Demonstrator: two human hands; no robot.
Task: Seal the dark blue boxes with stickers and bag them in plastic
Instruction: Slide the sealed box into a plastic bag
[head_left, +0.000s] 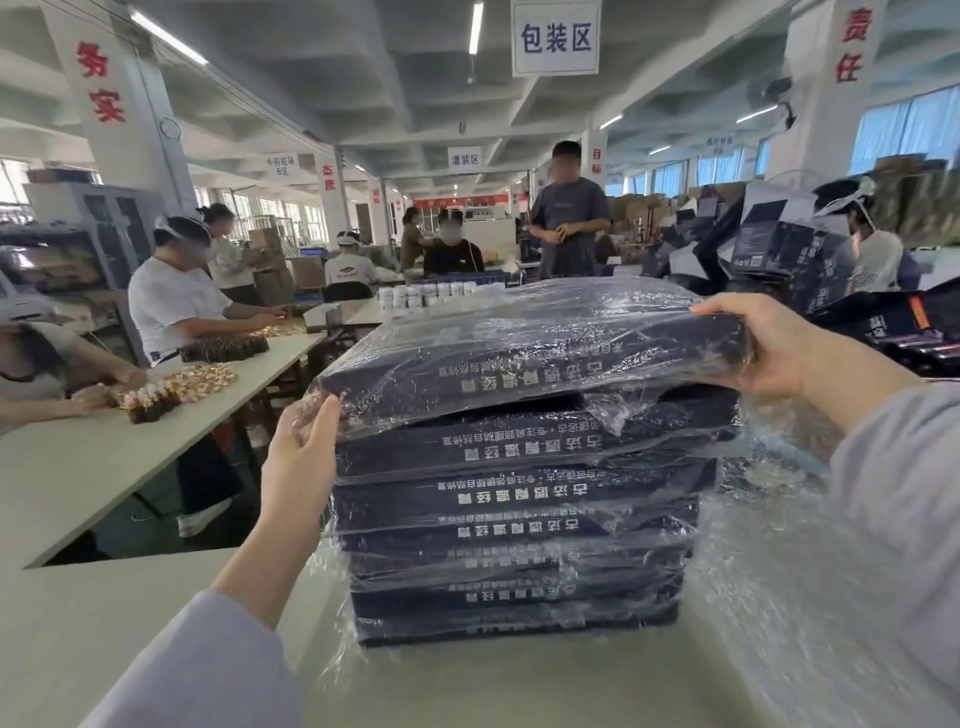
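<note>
A stack of several dark blue boxes (519, 525), each in clear plastic, stands on the pale table (156, 634) in front of me. The top bagged box (524, 348) lies slightly tilted on the stack. My right hand (763, 345) grips its right end, fingers over the top edge and thumb below. My left hand (304, 452) is at the box's near-left corner with fingers fairly straight, touching the plastic there.
Loose clear plastic bags (779, 545) lie on the table right of the stack. Unbagged dark blue boxes (795, 249) are piled at the far right. Several people work at a long table (156, 415) on the left with gold-wrapped items. White bottles (431, 293) stand behind the stack.
</note>
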